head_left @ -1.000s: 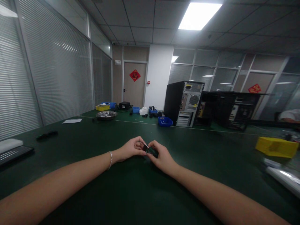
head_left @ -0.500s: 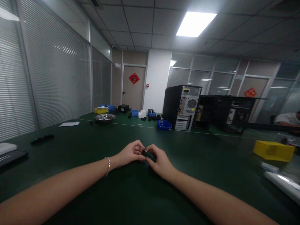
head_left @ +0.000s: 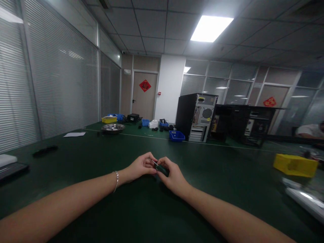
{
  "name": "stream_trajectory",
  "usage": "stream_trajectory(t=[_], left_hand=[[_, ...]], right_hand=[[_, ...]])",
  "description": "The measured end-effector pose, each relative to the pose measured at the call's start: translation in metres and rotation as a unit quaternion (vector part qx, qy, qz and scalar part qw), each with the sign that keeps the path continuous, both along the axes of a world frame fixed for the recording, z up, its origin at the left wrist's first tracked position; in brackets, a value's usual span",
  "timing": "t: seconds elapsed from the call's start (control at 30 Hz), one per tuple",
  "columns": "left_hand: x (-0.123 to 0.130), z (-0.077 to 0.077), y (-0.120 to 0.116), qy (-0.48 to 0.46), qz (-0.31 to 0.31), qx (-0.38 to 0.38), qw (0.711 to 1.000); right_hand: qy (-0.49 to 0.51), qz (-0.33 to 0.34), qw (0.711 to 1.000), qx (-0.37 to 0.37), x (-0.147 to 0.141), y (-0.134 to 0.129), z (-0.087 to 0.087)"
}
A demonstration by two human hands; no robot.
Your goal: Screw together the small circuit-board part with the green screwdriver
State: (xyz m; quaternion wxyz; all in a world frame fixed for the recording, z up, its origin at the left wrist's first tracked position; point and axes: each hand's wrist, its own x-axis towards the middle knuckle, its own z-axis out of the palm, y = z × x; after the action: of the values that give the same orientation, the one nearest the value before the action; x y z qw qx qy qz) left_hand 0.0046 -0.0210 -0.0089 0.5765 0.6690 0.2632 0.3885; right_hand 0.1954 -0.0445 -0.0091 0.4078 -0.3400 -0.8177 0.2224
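Observation:
Above the dark green tabletop (head_left: 136, 209), my two hands meet close together at the middle of the view. My right hand (head_left: 175, 175) is closed around what looks like a small screwdriver (head_left: 162, 169), with a dark handle and a thin, light metal shaft. The shaft points up and left toward the fingers of my left hand (head_left: 141, 165). My left hand is curled with its thumb and fingers close together. Whatever it pinches is small and hidden by the fingers, so I cannot make it out.
Beyond my hands stand a computer tower (head_left: 196, 116), a blue bin (head_left: 176, 135) and a metal bowl (head_left: 113, 128). A yellow bin (head_left: 295, 165) and a silvery flat object (head_left: 305, 200) lie at right. At left are a dark object (head_left: 45, 150) and white paper (head_left: 74, 134). A person (head_left: 310, 131) sits far right.
The screwdriver's handle and shaft are slightly more exposed between my hands. Both hands stay in nearly the same place, and the view has shifted very slightly.

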Motion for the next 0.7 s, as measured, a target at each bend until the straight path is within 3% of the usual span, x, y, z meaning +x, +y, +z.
stream_trajectory(t=[0.43, 0.6, 0.7], left_hand=[[0.003, 0.000, -0.001, -0.031, -0.015, -0.032, 0.999], [-0.012, 0.004, 0.024, -0.065, 0.094, 0.002, 0.993], [-0.047, 0.013, 0.055, -0.115, 0.255, 0.011, 0.960]], right_hand=[[-0.041, -0.002, 0.999, 0.019, -0.002, -0.001, 0.005], [-0.029, -0.021, 0.999, 0.007, -0.002, 0.005, 0.001], [-0.040, -0.012, 0.999, 0.002, 0.000, 0.005, 0.001]])
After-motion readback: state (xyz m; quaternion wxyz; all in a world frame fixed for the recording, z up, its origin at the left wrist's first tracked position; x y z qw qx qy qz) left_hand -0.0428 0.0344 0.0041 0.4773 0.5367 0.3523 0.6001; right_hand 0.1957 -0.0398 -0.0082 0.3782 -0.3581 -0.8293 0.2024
